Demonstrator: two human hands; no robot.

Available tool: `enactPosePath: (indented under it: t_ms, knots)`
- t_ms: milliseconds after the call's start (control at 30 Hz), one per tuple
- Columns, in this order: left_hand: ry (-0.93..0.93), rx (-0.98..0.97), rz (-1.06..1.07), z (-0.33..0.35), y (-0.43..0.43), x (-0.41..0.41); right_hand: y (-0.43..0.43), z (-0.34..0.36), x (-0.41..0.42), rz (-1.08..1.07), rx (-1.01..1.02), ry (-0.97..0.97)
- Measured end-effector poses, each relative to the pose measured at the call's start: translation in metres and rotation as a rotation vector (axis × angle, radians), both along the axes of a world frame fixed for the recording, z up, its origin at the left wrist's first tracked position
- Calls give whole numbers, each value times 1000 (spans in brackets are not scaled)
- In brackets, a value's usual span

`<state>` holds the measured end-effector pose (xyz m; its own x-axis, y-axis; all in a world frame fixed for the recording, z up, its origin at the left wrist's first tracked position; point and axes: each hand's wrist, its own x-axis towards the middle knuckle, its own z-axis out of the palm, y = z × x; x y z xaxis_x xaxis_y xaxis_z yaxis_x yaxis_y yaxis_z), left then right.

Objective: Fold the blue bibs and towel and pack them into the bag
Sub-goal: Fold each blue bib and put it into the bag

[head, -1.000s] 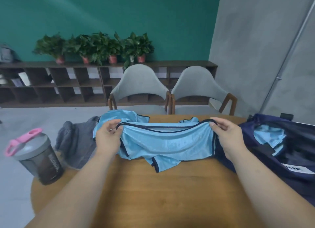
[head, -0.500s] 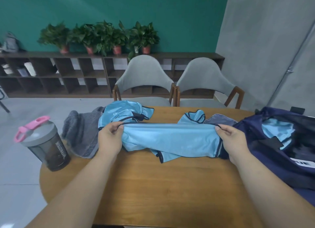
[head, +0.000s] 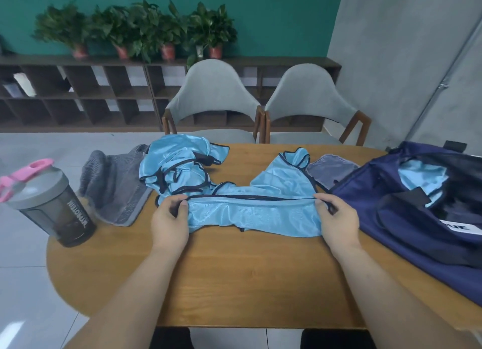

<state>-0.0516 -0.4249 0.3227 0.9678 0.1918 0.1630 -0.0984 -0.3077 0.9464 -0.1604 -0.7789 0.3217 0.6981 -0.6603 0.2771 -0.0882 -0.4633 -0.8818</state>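
A light blue bib [head: 253,213] with dark trim lies stretched across the middle of the wooden table [head: 234,283]. My left hand [head: 170,223] pinches its left edge and my right hand [head: 336,223] pinches its right edge. A second blue bib [head: 177,166] sits crumpled behind my left hand. A grey towel [head: 114,189] is heaped to the left of it. The navy bag [head: 417,213] stands open at the right with a blue bib [head: 420,176] inside.
A grey shaker bottle [head: 52,205] with a pink lid stands at the table's left edge. A small grey-purple cloth [head: 331,168] lies beside the bag. Two grey chairs [head: 214,98] stand behind the table, with a low shelf carrying potted plants [head: 140,30] along the wall.
Both hands have brought the bib down onto the table and folded it toward me, so its far half now lies flat behind the fold. The camera tilted down.
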Motion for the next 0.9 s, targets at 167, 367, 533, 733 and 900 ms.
enactPosePath:
  t_ms: [167,367,533,733,900]
  knots:
    - [12,29,0,0,-2,-2,-1,-6,2,-22,72,-26]
    - [29,31,-2,-2,-3,-1,-2,-5,1,-34,80,-14]
    - [28,9,-4,0,-3,-3,-1,-5,2,-50,117,-45]
    - [33,28,-13,1,-3,-3,0,-5,1,-29,9,-9]
    - [34,36,-1,-2,-2,-3,-2,-7,1,-36,-14,7]
